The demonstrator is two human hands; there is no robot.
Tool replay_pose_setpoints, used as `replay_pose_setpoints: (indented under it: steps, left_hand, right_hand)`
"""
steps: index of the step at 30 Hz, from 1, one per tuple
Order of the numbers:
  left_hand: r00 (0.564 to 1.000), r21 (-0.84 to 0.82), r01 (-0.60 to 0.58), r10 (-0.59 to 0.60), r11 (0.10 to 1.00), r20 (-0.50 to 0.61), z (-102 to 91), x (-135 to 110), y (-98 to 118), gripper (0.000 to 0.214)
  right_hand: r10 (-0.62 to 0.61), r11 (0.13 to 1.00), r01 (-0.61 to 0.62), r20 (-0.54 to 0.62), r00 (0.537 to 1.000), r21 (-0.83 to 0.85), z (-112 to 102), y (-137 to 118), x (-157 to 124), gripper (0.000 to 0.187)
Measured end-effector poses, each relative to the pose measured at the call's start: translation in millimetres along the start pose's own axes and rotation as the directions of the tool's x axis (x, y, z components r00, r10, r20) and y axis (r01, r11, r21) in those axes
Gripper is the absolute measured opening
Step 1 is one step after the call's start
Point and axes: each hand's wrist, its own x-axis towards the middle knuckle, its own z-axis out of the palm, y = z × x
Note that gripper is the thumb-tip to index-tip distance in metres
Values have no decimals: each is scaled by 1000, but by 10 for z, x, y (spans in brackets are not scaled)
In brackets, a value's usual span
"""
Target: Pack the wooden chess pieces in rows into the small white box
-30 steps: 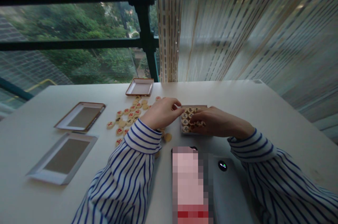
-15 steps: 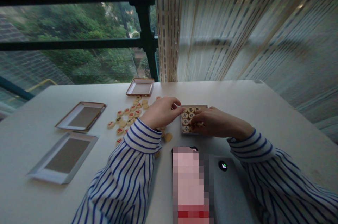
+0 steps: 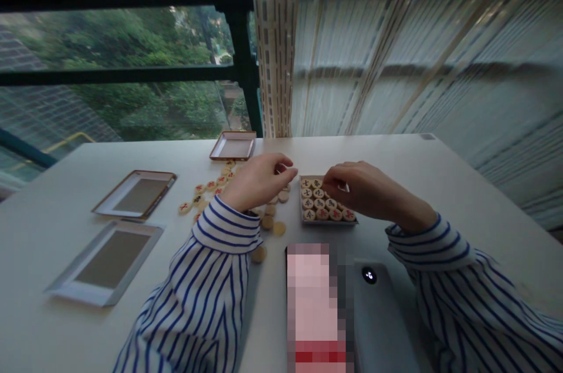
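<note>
Head view, read from the lower edge of the frame upward. At bottom centre we see a blurred pinkish block, and just right of it a grey device [image 3: 382, 320] with a small lit indicator. Our two striped sleeves [image 3: 206, 285] enter from the lower corners and converge on the middle of the white table [image 3: 440, 185].

At mid-frame lies the small box [image 3: 328, 202], its long axis running roughly toward the far edge of the table, with round wooden pieces [image 3: 320, 204] packed in rows inside it. Our right hand [image 3: 369, 188] is over the box's far right corner, fingers curled together in a pinch; whether a piece is between them we cannot tell. Our left hand [image 3: 259, 180] sits just left of the box, fingers closed loosely, thumb against forefinger, above the loose pieces [image 3: 268, 223] scattered on the table. The box thus lies to the right of the left fingers and directly under the right ones, so the right hand is the nearer.

Left of centre we note a brown-rimmed lid [image 3: 134, 192] and, nearer, a white tray [image 3: 105, 261]; farther up, another small tray [image 3: 234, 145] near the table's far edge, then window and curtain.

Compared with the frame one second earlier, both hands have lifted off the box, exposing its near rows, and more loose pieces show below the left wrist.
</note>
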Motion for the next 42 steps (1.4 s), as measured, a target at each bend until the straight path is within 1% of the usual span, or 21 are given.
replay_pose_setpoints:
  steps: [4,8,11,13,16,19,24,28,31,33,38,41,42]
  left_hand:
    - [998,-24,-6,5,1000,-64,-124,-36,-17,38]
    - [989,-104,3,-18,995,-145,-307,-122,-1,38]
    - [981,-153,-7,-23,988,-193,-448,-205,21,35]
    - [972,-157,-7,-30,988,-235,-527,-258,31,34]
    - [955,-143,-23,-21,989,-294,-615,-323,46,33]
    - [946,-137,-50,3,989,-323,-675,-374,71,33]
    - [927,-145,-73,14,987,-375,-731,-447,124,32]
    - [922,-166,-80,9,983,-388,-750,-485,138,29]
    - [919,-167,-77,5,983,-395,-752,-497,144,29]
    - [917,-151,-72,6,986,-400,-747,-505,154,29]
    - [916,-103,-42,-3,994,-400,-703,-543,135,29]
    - [893,-84,0,-38,996,-448,-655,-589,21,32]
    - [874,-69,23,-53,997,-484,-635,-611,-34,34]
  right_hand:
    - [36,999,-34,-98,995,20,-59,-75,-5,15]
    - [73,997,-66,-179,981,44,-119,-148,-33,17]
    - [70,996,-58,-198,978,62,-151,-204,-55,18]
    - [51,997,-38,-200,978,68,-167,-242,-66,19]
    - [8,996,10,-211,978,84,-202,-306,-74,18]
    - [-11,994,35,-230,973,100,-267,-392,-57,16]
    - [-26,995,50,-242,970,91,-336,-575,49,16]
    - [-57,992,80,-219,974,97,-253,-659,125,17]
    - [-78,991,98,-199,977,95,-169,-651,140,17]
    - [-74,991,95,-207,976,97,-140,-627,139,18]
    - [-11,993,37,-233,972,108,-155,-553,128,31]
    - [6,996,14,-230,973,85,-149,-505,124,38]
    - [6,997,11,-231,973,73,-141,-492,126,39]
